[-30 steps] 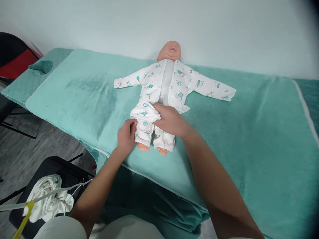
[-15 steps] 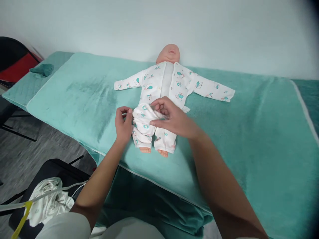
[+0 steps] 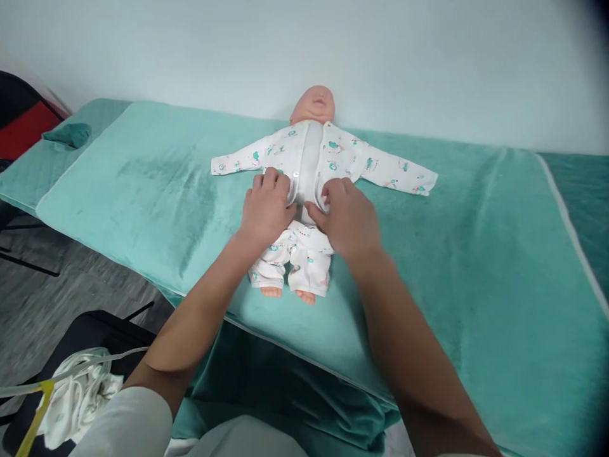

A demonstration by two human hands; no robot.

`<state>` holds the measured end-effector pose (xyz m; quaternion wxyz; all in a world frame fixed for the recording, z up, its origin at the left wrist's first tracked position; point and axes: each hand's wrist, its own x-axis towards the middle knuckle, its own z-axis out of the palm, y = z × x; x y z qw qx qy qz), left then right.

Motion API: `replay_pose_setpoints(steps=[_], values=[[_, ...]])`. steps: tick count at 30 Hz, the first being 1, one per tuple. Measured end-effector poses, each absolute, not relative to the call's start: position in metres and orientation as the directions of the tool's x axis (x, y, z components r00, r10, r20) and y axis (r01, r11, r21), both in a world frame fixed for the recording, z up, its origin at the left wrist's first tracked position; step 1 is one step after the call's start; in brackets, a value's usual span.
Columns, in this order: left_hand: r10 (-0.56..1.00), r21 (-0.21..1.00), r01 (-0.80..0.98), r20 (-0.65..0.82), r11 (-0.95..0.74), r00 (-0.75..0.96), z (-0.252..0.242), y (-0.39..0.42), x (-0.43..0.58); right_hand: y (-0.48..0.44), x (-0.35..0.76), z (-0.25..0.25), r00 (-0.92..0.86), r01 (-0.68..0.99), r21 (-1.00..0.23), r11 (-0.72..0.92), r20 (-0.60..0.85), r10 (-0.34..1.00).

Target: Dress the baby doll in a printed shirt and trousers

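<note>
Black chair (image 3: pixel 102 325) with crumpled white cloth (image 3: pixel 78 400) stood near green-covered bed (image 3: pixel 157 171); pale cord (image 3: pixel 102 358) crossed in front. Left hand (image 3: pixel 269 204) and right hand (image 3: pixel 351 217), fingers curled, hid lower corners of jacket (image 3: pixel 337 149); whether they gripped fabric, could not tell. Doll (image 3: pixel 313 105) lay face-up on bed, arms spread, patterned white jacket open, matching trousers (image 3: pixel 309 259) rumpled, feet bare.

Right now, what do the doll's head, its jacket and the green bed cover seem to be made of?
Doll's head: probably smooth vinyl or soft plastic, with an even, faint sheen.
Jacket: matte printed fabric, likely cotton, softly creased.
Green bed cover: seemingly velvety plush, its nap showing darker brushed patches.
</note>
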<state>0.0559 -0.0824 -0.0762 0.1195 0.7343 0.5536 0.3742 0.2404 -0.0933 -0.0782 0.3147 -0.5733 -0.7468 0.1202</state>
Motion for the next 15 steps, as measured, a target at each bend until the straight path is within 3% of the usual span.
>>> replay_pose_setpoints(steps=[5, 8, 11, 13, 15], values=[[0.914, 0.718, 0.639, 0.402, -0.277, -0.055, -0.069, -0.079, 0.04, -0.091, 0.247, -0.071, -0.079, 0.721, -0.642, 0.26, 0.298, 0.951], [0.93, 0.91, 0.403, 0.226, -0.096, -0.289, -0.064, -0.067, 0.012, -0.082, 0.269, -0.064, 0.09, 0.672, -0.721, 0.17, 0.307, 0.947], [0.893, 0.991, 0.112, -0.011, 0.069, -0.45, -0.077, -0.055, -0.02, -0.075, 0.307, -0.058, 0.304, 0.714, -0.699, 0.035, 0.355, 0.884], [0.855, 0.988, 0.043, -0.107, 0.149, -0.507, -0.094, -0.05, -0.038, -0.075, 0.339, -0.058, 0.393, 0.752, -0.641, -0.153, 0.25, 0.885], [0.832, 0.986, 0.028, -0.125, 0.166, -0.541, -0.111, -0.05, -0.05, -0.077, 0.37, -0.063, 0.413, 0.773, -0.533, -0.344, 0.012, 0.91]])
